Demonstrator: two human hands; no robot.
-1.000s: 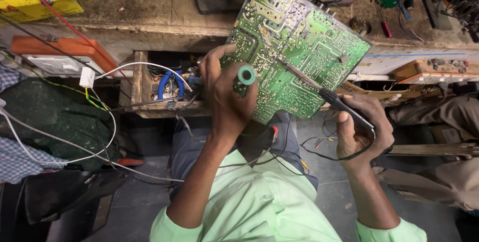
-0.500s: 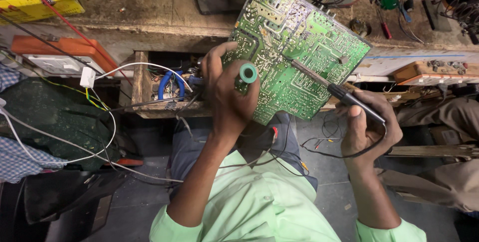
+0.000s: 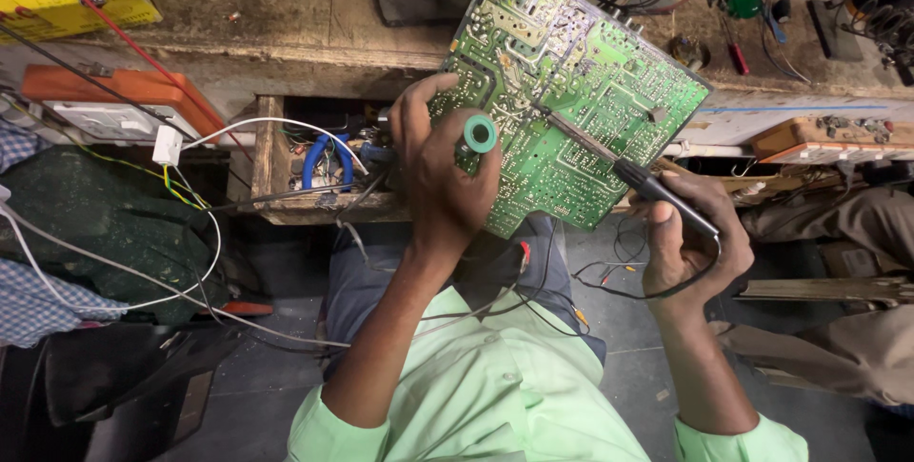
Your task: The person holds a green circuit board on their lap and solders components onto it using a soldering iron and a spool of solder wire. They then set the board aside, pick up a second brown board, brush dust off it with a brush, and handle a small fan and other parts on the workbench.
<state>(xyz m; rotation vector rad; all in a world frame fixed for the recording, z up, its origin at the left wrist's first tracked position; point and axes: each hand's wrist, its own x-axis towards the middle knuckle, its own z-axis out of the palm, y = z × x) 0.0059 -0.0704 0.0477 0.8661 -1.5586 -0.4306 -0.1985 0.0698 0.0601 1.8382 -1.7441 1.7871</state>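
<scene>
Holding the green circuit board (image 3: 571,100) up at the centre of the frame, our left hand (image 3: 443,186) is clamped on its lower left edge, fingers curled over the rim and thumb pressed against the solder side. Pinched in that same grip sits a small teal spool (image 3: 480,133), round end facing us, lying right against the board's face.

Our right hand (image 3: 690,238) is closed around the dark handle of a soldering iron (image 3: 619,167) at the centre right of the frame. The iron's long axis runs diagonally, from the handle at lower right up to the tip at upper left, and the tip appears to rest on the board's face a little right of the spool; whether it truly touches the copper we cannot tell. So the working spot lies up and to the left of the right hand, and just to the right of the left hand's thumb, which is the nearer of the two.

The board itself is tilted, one corner pointing to the top of the frame, its long edge sloping down toward the right. Behind it, along the upper part of the frame, runs a worn wooden bench (image 3: 267,5) scattered with tools, with an open drawer (image 3: 286,205) of wires at centre left.
</scene>
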